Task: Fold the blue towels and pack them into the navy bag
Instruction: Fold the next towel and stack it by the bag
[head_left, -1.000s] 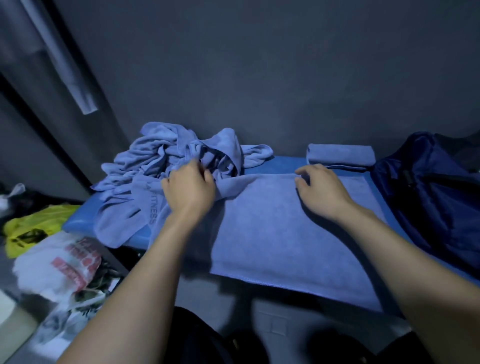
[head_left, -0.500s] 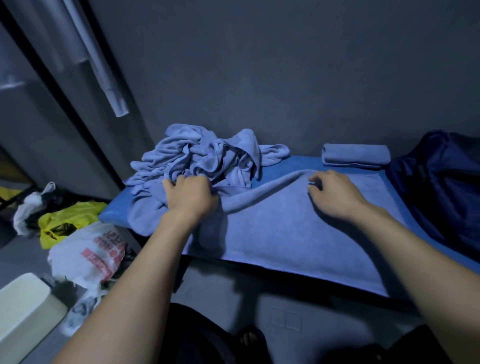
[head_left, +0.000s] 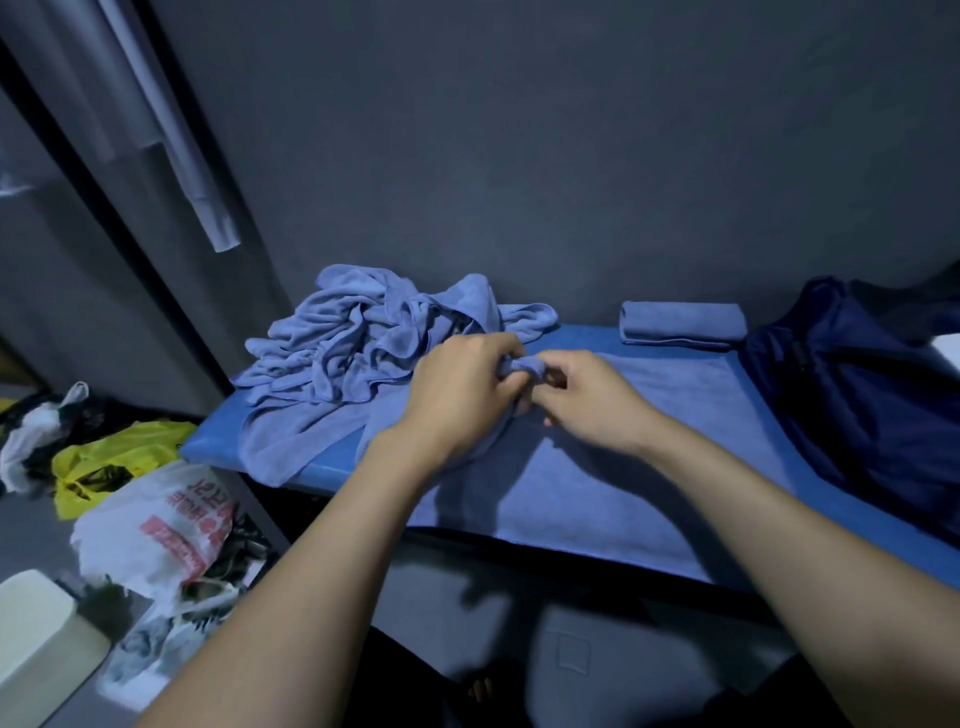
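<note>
Head view, surface: a blue padded surface (head_left: 218, 447) stands against a dark grey wall (head_left: 571, 156), its near edge and left corner in plain sight.
Head view, spread towel: a flat light-blue terry towel (head_left: 649, 467) covers the middle of the surface, and its near hem hangs just over the front edge.
Head view, left hand: the left hand (head_left: 457, 395) grips a bunched fold of that towel at its far edge, fingers curled round the cloth.
Head view, right hand: the right hand (head_left: 592, 400) pinches the same bunched fold, touching the left hand.
Head view, heap: a crumpled heap of light-blue towels (head_left: 363, 338) lies just beside the left hand at the surface's far left, one towel trailing toward the left corner.
Head view, folded towel: a folded light-blue towel (head_left: 683, 323) sits by the wall, apart from the hands.
Head view, bag: the slumped navy fabric bag (head_left: 857, 395) fills the right end of the surface, beside the spread towel's right edge.
Head view, floor clutter: a yellow plastic bag (head_left: 109, 462), a white plastic bag with red print (head_left: 156, 525) and a cream-coloured box (head_left: 36, 639) crowd the floor to the left.
Head view, open room: bare blue padding shows between the heap and the folded towel.
</note>
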